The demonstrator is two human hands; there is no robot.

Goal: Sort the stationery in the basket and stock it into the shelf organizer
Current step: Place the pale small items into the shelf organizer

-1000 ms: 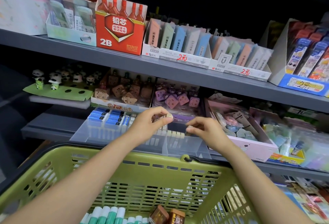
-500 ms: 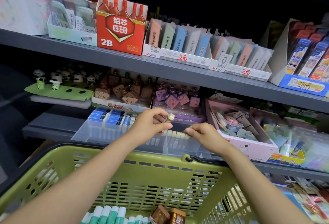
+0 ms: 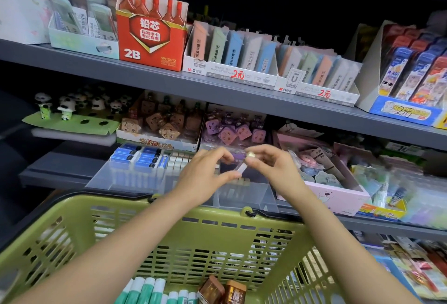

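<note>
Both hands meet above the clear shelf organizer (image 3: 121, 178) on the middle shelf. My left hand (image 3: 205, 178) and my right hand (image 3: 273, 170) pinch a small clear tube with a pale cap (image 3: 245, 163) between their fingertips. The organizer holds blue packs (image 3: 135, 156) at the left and rows of small pale tubes (image 3: 177, 161) beside them. Below, the green basket (image 3: 217, 209) holds green-and-white sticks (image 3: 150, 291) and two brown boxes (image 3: 222, 292) at its bottom.
A pink box (image 3: 338, 197) of small items sits right of the organizer. Brown and purple toy packs (image 3: 164, 127) stand behind it, panda figures (image 3: 65, 107) at the left. The upper shelf carries a red 2B lead box (image 3: 152, 35) and pastel lead packs (image 3: 242, 54).
My right hand rose from the organizer's compartment and came left to meet my left hand. Both now hold the small tube that the left hand alone held before.
</note>
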